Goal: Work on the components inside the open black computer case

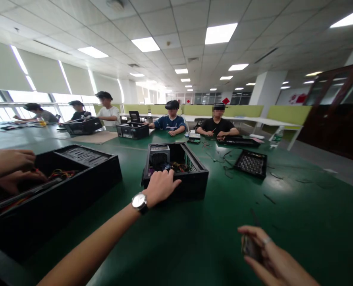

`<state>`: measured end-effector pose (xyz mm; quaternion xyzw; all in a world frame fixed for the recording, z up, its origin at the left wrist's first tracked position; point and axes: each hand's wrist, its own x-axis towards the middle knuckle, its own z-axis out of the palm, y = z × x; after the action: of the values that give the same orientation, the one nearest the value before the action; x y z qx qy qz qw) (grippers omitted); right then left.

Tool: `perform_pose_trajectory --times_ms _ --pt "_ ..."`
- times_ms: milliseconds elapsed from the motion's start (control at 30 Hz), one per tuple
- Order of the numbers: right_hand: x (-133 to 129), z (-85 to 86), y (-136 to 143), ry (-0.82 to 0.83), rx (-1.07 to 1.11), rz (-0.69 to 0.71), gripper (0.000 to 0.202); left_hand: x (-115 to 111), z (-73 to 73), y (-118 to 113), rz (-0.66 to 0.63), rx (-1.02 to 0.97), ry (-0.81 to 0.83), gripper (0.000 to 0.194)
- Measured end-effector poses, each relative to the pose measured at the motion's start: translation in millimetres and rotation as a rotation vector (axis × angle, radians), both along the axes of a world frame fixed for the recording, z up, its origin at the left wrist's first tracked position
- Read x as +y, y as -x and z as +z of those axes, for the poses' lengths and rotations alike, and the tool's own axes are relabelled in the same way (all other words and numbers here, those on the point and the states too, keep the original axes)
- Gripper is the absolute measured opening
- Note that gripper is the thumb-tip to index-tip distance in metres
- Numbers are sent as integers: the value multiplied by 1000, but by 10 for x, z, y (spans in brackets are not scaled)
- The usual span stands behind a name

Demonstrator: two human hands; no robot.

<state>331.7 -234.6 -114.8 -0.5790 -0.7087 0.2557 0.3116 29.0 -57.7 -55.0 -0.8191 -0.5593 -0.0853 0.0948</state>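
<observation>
In front of me, an open black computer case [184, 184] lies on the green table, with a grey power supply [159, 155] and coloured wires inside. My left hand [161, 184], with a watch at the wrist, holds its near rim. Its fingers curl over the edge and the thumb stretches right. At lower right, my right hand [262, 252] is closed round a small dark object [250, 248] with a pale edge, held between thumb and fingers above the table. A thin dark blurred strip shows just beyond those fingers; whether it belongs to the object I cannot tell.
A co-worker's hands [11, 167] reach into a larger black case [83, 186] on the left. A black perforated part [251, 163] and loose cables [228, 161] lie right of my case. Several people sit or stand across the table [176, 242]. A plastic bottle [277, 137] stands far right.
</observation>
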Motion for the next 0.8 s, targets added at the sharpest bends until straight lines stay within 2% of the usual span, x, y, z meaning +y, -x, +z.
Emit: perform_pose_trajectory --times_ms 67,133,200,267,300,367,433,533,633,800 --pt "23 461 139 -151 -148 63 40 -584 31 73 -128 -3 64 56" --pt "73 911 340 -307 -280 173 37 -1005 172 165 -288 -25 195 62" --pt "171 1238 575 -414 -395 287 35 -1158 362 257 -436 -38 318 64" --pt "305 1390 807 -418 -545 400 34 -1044 492 319 -571 8 366 58" --pt "383 1404 911 -388 -640 447 33 -916 511 331 -625 61 370 56" --pt "558 1347 1088 -295 -849 489 31 -597 452 316 -660 216 371 67" --pt "758 1229 1223 -207 -1004 472 27 -289 308 266 -585 378 370 81" --pt "1090 1031 1378 -109 -1090 422 21 11 96 178 -495 496 361 81" --pt "1409 847 1511 -23 -1113 363 21 108 26 130 -513 509 363 76" --pt "1784 572 1671 134 -1086 303 22 67 167 272 -510 529 341 91"
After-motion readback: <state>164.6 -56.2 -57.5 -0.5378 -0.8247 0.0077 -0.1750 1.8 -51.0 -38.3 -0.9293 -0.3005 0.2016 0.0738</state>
